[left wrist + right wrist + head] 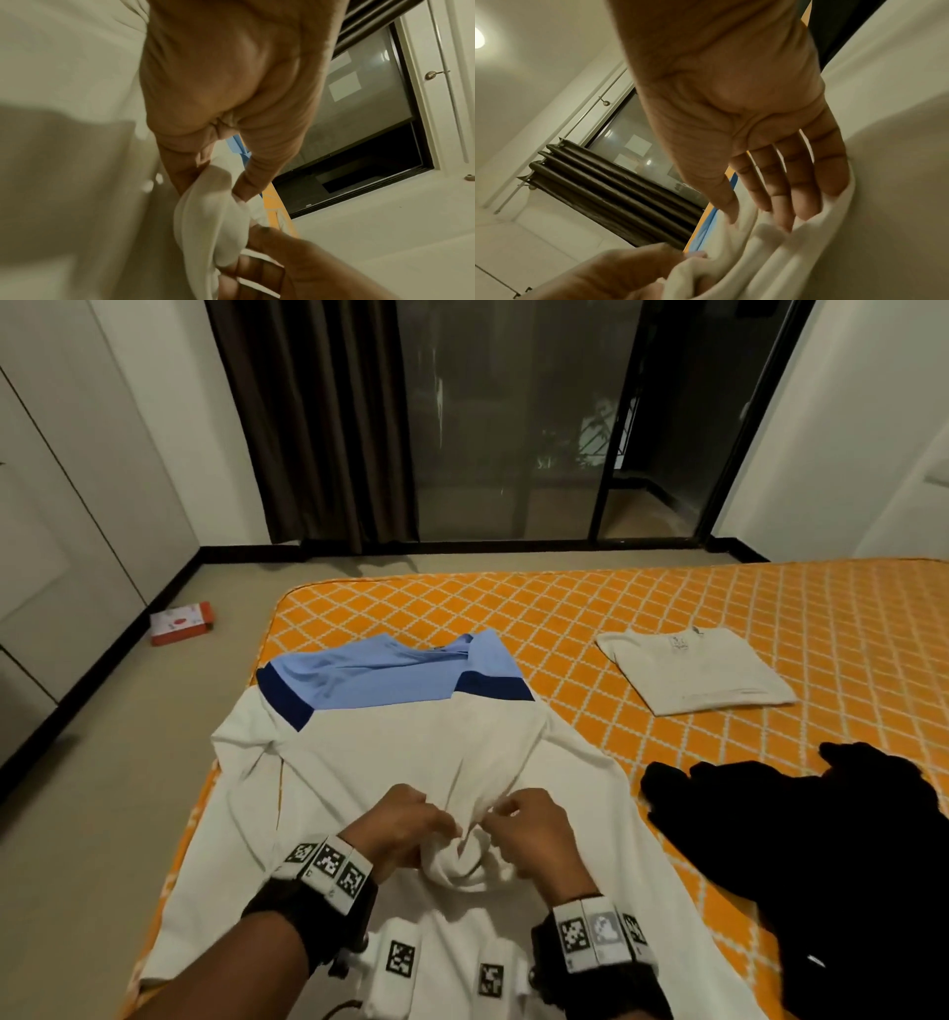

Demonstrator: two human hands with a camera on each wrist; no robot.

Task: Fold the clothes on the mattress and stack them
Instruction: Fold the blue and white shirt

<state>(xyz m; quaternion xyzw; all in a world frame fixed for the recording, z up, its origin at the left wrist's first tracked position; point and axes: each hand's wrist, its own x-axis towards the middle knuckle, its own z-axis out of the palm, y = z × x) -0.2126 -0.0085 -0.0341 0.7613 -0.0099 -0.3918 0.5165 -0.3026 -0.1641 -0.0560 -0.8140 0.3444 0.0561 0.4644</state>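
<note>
A white shirt (411,752) with light-blue shoulders and navy bands lies spread, collar away from me, on the orange quilted mattress (616,618). Both hands meet over its middle. My left hand (447,824) pinches a raised bunch of the white cloth (210,223) between thumb and fingers (246,182). My right hand (500,814) sits just right of it, its thumb and fingertips (785,221) closed on a fold of the same cloth (782,253). The fabric twists into a small knot between the two hands.
A folded white garment (693,670) lies at the mattress's far right. A crumpled black garment (821,855) lies at the right, near the shirt's edge. On the floor to the left sits an orange-and-white box (181,622). A glass door (513,428) and dark curtain (318,428) stand beyond.
</note>
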